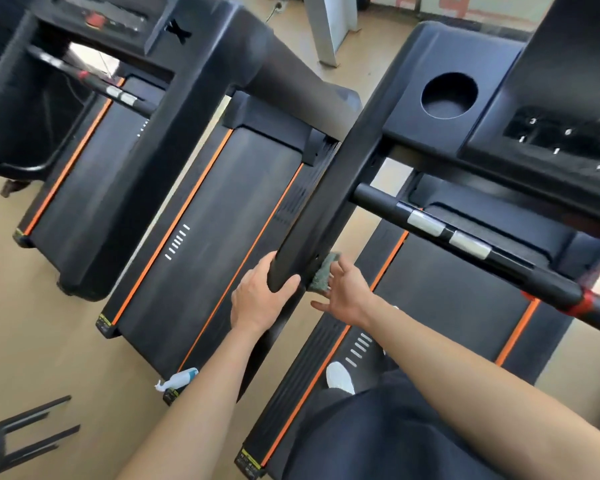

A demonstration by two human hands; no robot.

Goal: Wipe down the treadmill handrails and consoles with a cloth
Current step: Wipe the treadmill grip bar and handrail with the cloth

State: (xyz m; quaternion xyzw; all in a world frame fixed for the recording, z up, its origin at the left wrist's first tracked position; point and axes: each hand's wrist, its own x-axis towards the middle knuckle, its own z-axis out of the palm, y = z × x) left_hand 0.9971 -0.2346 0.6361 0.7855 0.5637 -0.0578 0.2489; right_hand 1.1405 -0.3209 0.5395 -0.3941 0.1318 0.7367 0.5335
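Risk one: the cloth point(321, 276) is held by flat pressure alone. The right hand point(347, 295) has its fingers straight and spread, pushing the cloth against the inner face of the rail point(312, 202); nothing pinches it. If that pressure eases mid-stroke, the cloth is likely to drop to the belt point(447, 306) below.

Risk two: the left hand point(257, 299) curls fingers and thumb round the rail's rounded end. The patch under that grip could go unwiped unless the hand shifts.

Risk three: the console point(492, 98) and crossbar point(465, 237) lie well beyond the cloth and may be skipped.

Position: the cloth sits between the right hand's fingers and the rail, near the rail's end. The left hand is just across the rail, with no visible contact. A bottle point(177, 378) lies on the next treadmill point(205, 254), well apart from both hands.
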